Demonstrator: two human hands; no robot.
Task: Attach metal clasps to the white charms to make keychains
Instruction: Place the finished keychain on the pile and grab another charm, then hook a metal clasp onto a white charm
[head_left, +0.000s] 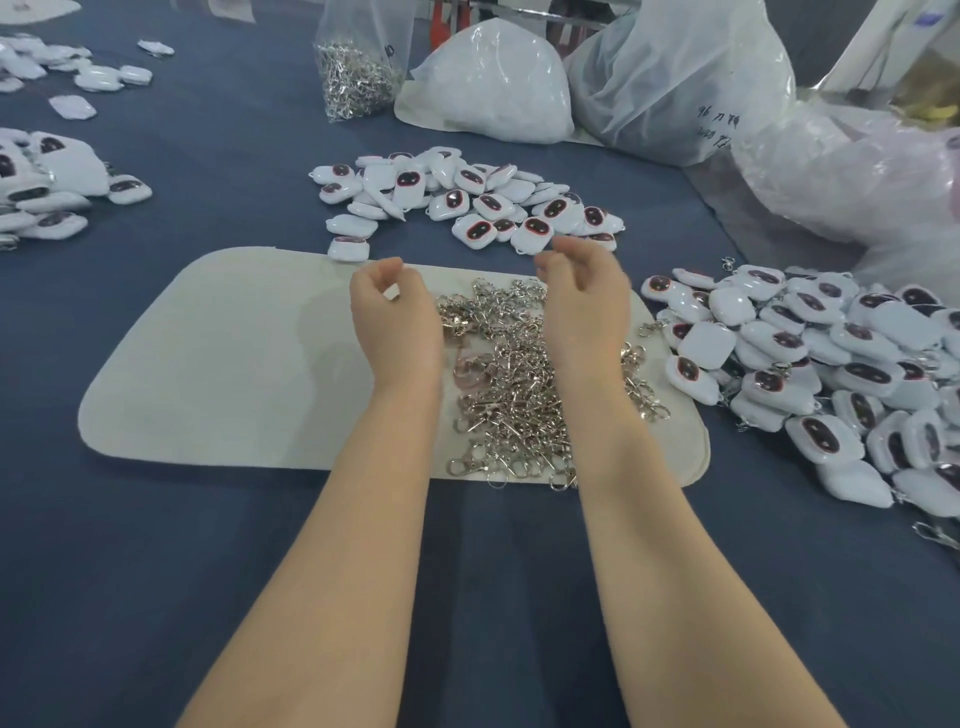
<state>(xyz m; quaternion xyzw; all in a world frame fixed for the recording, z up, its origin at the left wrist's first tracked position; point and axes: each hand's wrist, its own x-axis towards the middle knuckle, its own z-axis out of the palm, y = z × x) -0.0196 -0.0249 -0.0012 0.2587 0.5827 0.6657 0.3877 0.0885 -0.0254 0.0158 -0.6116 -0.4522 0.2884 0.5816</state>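
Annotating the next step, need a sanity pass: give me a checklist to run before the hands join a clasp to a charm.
1. Charm in hand: left hand pinches a small white piece, mostly hidden; charm or not: cannot tell.
2. Clasp in hand: right hand has curled fingers, blurred: cannot tell.
3. Clasp supply: pile of silver metal clasps lies on the beige rounded mat under both hands: ok.
4. Charm supply: heap of white rounded charms with dark oval faces beyond the mat: ok.
5. Drop spot: second heap of such charms right of the mat, some with clasps: ok.
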